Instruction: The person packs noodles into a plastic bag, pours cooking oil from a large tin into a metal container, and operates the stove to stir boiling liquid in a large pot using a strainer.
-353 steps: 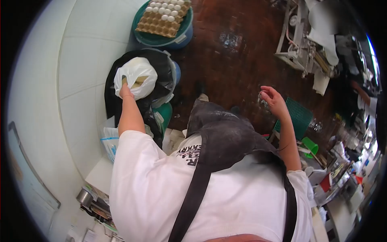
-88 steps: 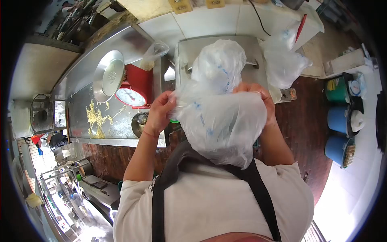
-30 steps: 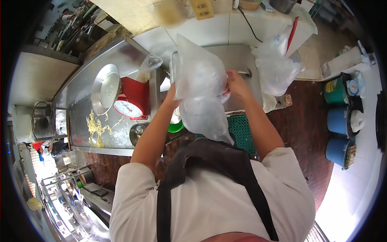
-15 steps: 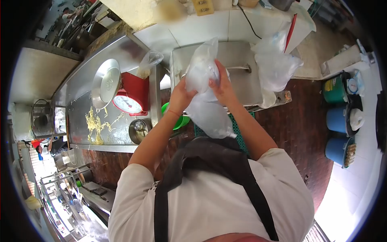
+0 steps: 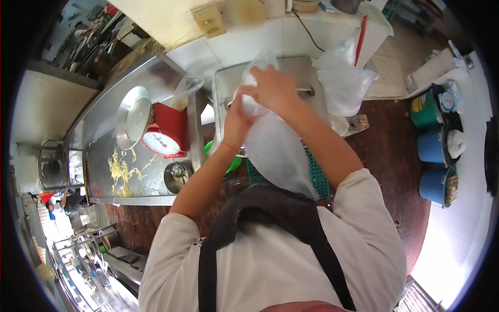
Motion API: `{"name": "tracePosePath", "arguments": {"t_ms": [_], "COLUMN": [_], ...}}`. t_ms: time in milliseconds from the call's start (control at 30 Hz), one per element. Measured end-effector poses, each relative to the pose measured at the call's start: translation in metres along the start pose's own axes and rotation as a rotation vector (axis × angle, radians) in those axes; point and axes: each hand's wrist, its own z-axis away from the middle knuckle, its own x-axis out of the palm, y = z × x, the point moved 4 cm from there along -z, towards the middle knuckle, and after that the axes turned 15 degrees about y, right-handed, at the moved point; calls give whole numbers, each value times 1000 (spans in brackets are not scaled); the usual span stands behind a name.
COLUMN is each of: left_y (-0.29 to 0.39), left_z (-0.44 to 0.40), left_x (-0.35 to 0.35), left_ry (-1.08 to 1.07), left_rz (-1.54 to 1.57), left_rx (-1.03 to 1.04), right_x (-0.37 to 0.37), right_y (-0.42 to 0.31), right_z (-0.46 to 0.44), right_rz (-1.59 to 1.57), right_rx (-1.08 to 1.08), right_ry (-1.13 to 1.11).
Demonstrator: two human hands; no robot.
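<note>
Right of the red box-shaped metal scale w/ round white dial (image 5: 173, 127), L hand (image 5: 238, 125) & R hand (image 5: 274, 92) are both gripping a translucent whitish plastic bag (image 5: 280, 153), whose lower part is trailing down twd the black cloth apron (image 5: 260, 208). L fingers are curling round the bag's upper part on the side nearer the scale; R fingers are bending over it from the side farther from the scale, blurry, so can't tell the exact pinch. Behind hands, also right of scale, a grey flat-topped steel unit w/ metal handle (image 5: 312, 117) is standing. Nearer the wearer than scale & to its right, a bright green plastic basin (image 5: 235, 165) is sitting partly hidden by L forearm. Scale itself is standing on a shiny stainless-steel counter (image 5: 101, 151); just left of it a round silver metal pan (image 5: 133, 117) is showing, & pale yellow noodle-like strands (image 5: 120, 171) are lying scattered left of it, nearer the wearer. Just in front of scale, a small round metal bowl (image 5: 178, 177) is sitting. Well right of scale, past the unit, a bulging white plastic bag (image 5: 345, 91) is showing
</note>
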Motion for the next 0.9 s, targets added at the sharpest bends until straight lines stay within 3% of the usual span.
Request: {"name": "tracePosePath", "arguments": {"t_ms": [100, 133, 233, 267, 400, 500, 567, 633, 733, 900], "left_y": [-21, -5, 0, 16, 13, -24, -47, -68, -85, -79], "left_z": [21, 24, 13, 7, 25, 55, 82, 107, 140, 157], "left_x": [17, -1, -21, -35, -75, -97, -110, -118, -128, -156], "left_ry": [-28, -37, -84, -210, 20, -10, -50, -57, -32, -59], "left_rz": [636, 154, -24, -47, 103, 158, 288, 374, 389, 411], "left_rx": [-432, -205, -22, -166, -227, -300, -501, -650, -793, -818], "right_x": [3, 9, 26, 23, -7, -49, -89, -99, -93, -20], "right_y": [-3, -1, 15, 19, 35, 53, 63, 97, 124, 204], "right_z": [11, 16, 12, 5, -15, -45, -68, -99, -130, -158], "right_rz": [2, -40, -113, -117, -87, -56, -91, -71, -120, 138], "right_rx": [-52, -86, -109, -85, -74, -77, 7, -138, -43, 109], "right_ry": [11, 87, 167, 146, 151, 262, 262, 343, 257, 140]}}
